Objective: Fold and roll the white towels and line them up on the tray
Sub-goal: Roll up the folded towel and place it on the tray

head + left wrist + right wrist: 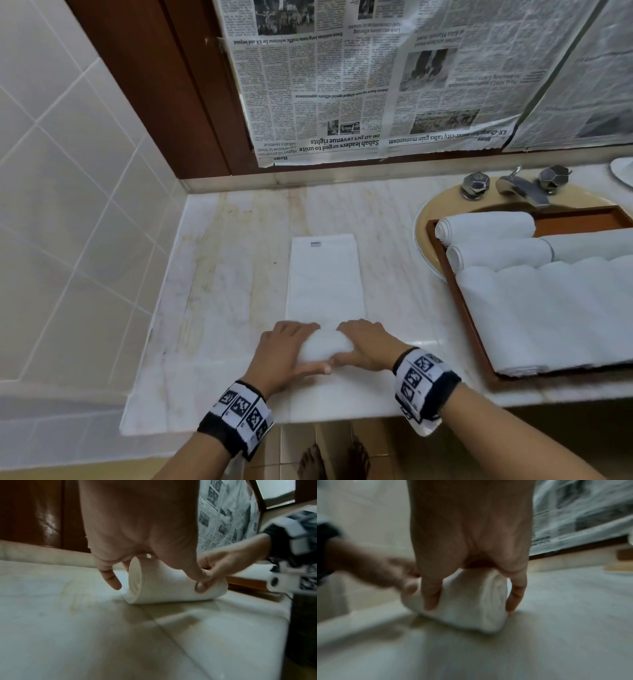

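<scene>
Rolling this one up from the end nearest me, so both hands sit on top of the roll: my left hand [286,353] curls over its left end with the thumb tucked along the near side, and my right hand [368,344] does the same on the right end, fingers wrapped over the top and clamped on the cloth. I keep a hand at each end because, I reckon, that keeps the roll even and stops one side coning out; the left wrist view shows the spiral at the end [135,580] looking fairly tight. The towel [324,279] is folded into a long narrow strip lying flat ahead of the roll, pointing away from me toward the wall, with its little tag at the far end, so most of its length is not yet rolled. The tray [582,221], brown wood, sits over the sink to my right, well apart from my hands; two rolled towels [486,224] lie side by side at its far end, and a flat stack of folded ones [548,315] fills the near part. The counter [222,274] is pale marble with yellowish stains, smooth enough that the strip might slide if I push rather than roll. Newspaper [376,85] covers what looks like a mirror, pale tiles on the left wall, chrome taps [517,186] behind the basin
</scene>
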Demonstrator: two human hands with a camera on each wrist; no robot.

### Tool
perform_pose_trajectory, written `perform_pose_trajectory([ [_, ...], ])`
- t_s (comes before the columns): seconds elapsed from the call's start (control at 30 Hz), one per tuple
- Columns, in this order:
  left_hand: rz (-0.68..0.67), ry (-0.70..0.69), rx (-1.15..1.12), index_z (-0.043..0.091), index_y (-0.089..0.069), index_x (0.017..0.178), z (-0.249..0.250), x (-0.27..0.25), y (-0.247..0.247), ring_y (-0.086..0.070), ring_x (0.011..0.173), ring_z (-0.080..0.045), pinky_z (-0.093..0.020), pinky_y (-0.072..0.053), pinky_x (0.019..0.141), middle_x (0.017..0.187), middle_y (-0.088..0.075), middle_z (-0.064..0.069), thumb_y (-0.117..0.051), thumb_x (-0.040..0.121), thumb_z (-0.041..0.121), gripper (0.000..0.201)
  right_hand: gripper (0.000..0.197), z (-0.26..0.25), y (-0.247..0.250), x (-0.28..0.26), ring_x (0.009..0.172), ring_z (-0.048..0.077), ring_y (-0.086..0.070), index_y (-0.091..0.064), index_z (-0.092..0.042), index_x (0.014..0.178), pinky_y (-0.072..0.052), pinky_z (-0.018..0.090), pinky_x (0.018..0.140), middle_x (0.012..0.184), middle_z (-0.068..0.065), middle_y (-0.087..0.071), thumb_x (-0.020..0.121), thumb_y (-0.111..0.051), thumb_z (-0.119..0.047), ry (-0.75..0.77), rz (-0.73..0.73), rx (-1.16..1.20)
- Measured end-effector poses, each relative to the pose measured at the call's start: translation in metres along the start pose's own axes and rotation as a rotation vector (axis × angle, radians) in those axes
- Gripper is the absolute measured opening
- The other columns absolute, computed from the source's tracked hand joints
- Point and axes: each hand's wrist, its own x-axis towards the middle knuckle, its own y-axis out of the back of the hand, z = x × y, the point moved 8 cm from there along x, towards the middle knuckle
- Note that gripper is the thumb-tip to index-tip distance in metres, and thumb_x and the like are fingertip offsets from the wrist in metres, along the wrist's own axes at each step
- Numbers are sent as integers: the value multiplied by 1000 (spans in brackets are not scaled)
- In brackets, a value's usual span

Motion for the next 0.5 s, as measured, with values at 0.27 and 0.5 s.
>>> perform_pose_trajectory([
  [0.27, -75, 97, -225, 39, -59, 126, -10, 6, 3, -54, 104, -9, -30, -44, 94, 110, -59, 13, -47, 55, 100, 95, 72, -7, -8, -31, 108, 29, -54, -47, -15, 133, -48, 40, 83, 123, 6, -50, 75, -65, -54, 79, 381, -347],
  [0.5, 114, -30, -35, 42, -51, 136, 8, -13, -3, -42, 121, -12, -35, -36, 97, 133, -47, 15, -49, 72, 90, 79, 58, 9, 6, -7, 112, 23, -47, -54, -18, 128, -42, 37, 93, 124, 4, -53, 84, -69, -51, -44, -108, 52],
])
